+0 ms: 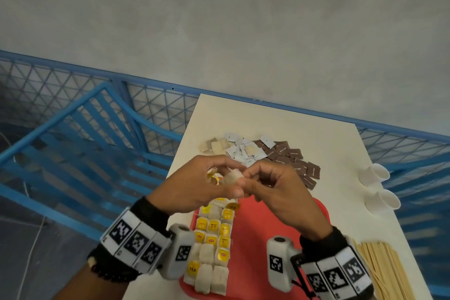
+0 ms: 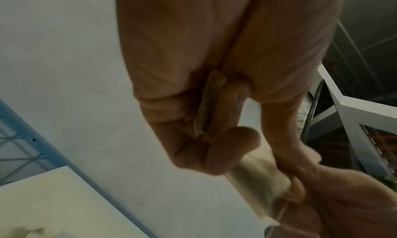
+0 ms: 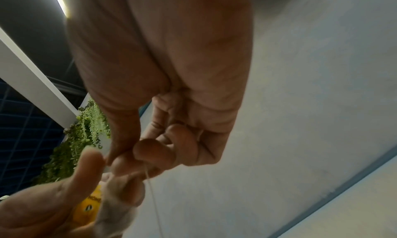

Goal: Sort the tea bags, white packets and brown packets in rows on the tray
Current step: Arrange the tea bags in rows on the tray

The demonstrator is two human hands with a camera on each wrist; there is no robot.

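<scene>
Both hands meet above the far end of the red tray (image 1: 263,256) and hold one beige tea bag (image 1: 233,176) between them. My left hand (image 1: 216,173) pinches the bag's left side and also holds yellow tags (image 1: 212,178). My right hand (image 1: 253,179) pinches its right end. The right wrist view shows the tea bag (image 3: 117,197), its thin string (image 3: 153,199) and a yellow tag (image 3: 88,206). In the left wrist view the tea bag (image 2: 255,179) is blurred between the hands. Rows of tea bags (image 1: 211,248) fill the tray's left side.
Beyond the hands lie loose tea bags (image 1: 215,146), white packets (image 1: 239,151) and brown packets (image 1: 295,157) on the white table (image 1: 267,119). Two paper cups (image 1: 376,174) lie at the right, wooden stirrers (image 1: 382,273) near right. A blue railing (image 1: 97,114) borders the table.
</scene>
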